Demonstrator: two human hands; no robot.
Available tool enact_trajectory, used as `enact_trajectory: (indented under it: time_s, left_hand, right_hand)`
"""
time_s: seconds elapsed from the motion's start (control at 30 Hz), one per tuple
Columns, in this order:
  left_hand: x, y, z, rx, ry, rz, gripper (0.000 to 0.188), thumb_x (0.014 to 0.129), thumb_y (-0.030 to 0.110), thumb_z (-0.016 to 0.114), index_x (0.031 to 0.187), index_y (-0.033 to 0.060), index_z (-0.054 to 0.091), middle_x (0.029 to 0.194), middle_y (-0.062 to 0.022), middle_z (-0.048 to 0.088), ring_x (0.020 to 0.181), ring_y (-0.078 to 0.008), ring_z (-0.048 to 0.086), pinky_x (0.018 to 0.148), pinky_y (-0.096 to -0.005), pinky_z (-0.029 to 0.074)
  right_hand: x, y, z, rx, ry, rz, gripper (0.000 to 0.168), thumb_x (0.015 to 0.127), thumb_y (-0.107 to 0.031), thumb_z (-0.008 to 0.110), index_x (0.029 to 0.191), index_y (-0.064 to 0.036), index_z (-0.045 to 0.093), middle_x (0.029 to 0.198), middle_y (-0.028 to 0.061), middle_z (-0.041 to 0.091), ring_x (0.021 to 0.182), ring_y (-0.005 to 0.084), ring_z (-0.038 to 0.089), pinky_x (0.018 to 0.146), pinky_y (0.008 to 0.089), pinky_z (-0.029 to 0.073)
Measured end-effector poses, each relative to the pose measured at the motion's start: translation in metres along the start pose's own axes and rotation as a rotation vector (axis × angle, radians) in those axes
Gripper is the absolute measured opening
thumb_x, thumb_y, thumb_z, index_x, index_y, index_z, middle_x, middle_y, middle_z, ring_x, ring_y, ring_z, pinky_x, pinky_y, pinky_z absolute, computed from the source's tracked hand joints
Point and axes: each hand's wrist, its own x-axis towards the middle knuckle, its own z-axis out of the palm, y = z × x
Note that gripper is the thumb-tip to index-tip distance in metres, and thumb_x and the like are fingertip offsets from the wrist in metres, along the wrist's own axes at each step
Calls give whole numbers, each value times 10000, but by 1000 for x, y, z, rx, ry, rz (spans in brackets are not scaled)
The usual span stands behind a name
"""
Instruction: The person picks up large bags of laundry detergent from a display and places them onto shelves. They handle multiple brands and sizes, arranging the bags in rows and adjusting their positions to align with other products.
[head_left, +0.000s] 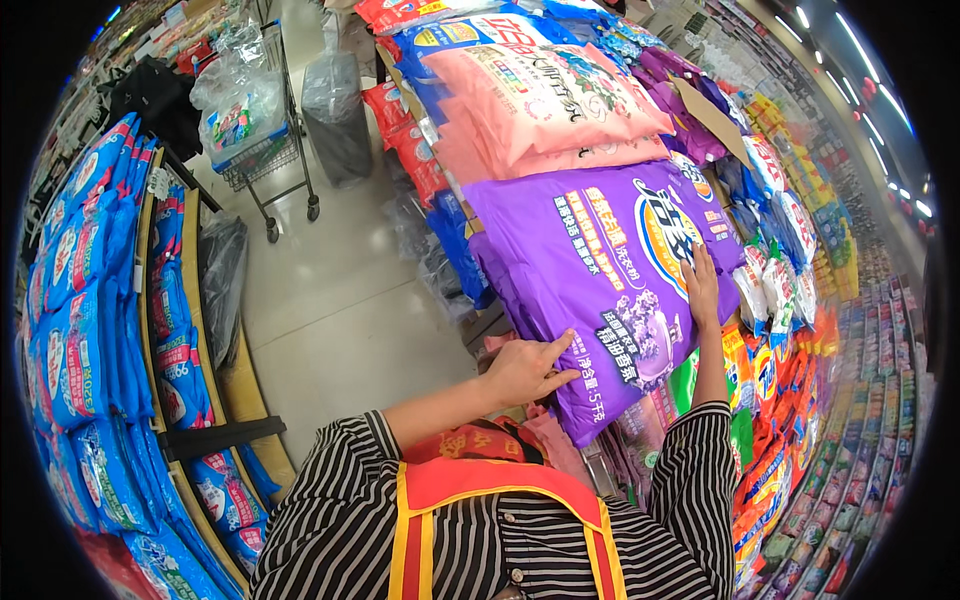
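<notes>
A large purple bag of laundry powder (540, 232) lies on a stack in front of me, its printed face up. At least one more purple bag (504, 300) shows beneath its left edge. My left hand (529, 367) touches the bag's near left edge, with the index finger and thumb spread over the plastic and the other fingers partly hidden. On the right part of the same bag, my right hand (699, 289) lies flat over the printed logo. Pink laundry powder bags (547, 105) are stacked just beyond, touching the purple one.
To the left is a shelf of blue bags (75, 360). A wire shopping cart (262, 154) holding plastic-wrapped goods stands in the tiled aisle (337, 315), beside a grey plastic-covered box (335, 112). Orange Tide bags (765, 375) and white bags (772, 292) line the right side.
</notes>
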Motion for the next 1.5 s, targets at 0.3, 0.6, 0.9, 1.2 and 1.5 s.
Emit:
enact_trajectory:
  time_s: [0.3,0.6,0.9,1.2,1.5]
  left_hand:
    - [2,12,-10,54,-145,-59,568,792,372,685,1217,22,544,582,-108,583,514,-270,583,497,-358,464]
    - [93,58,-60,202,-50,106,338,762,274,720,1002,42,671,547,-73,567,475,-199,568,475,-293,440]
    - [199,-11,45,204,14,-33,187,786,193,666,847,16,670,549,-96,567,491,-185,569,483,-312,423]
    - [187,-20,46,277,38,-165,104,776,132,643,758,29,641,540,-95,581,458,-207,572,450,-313,418]
    - [203,-11,58,176,8,-169,89,791,80,627,757,-3,620,526,-56,554,448,-91,503,436,-240,365]
  right_hand:
    - [18,2,-15,-209,-143,76,577,909,-428,455,1363,-74,409,1436,209,324,1309,353,336,1079,416,257]
    - [28,24,1,-27,-37,223,726,863,-601,425,1408,-128,350,1419,215,347,1304,351,348,1045,544,258]
    - [16,175,-23,122,612,462,306,860,-313,578,851,-20,667,848,134,669,783,292,636,712,370,501]
    - [59,255,43,1336,-289,866,728,799,-488,667,1235,70,500,1165,129,593,930,204,625,800,314,514]
    - [93,306,74,1525,398,618,434,847,-344,609,1086,18,595,845,86,655,770,195,633,640,296,503]
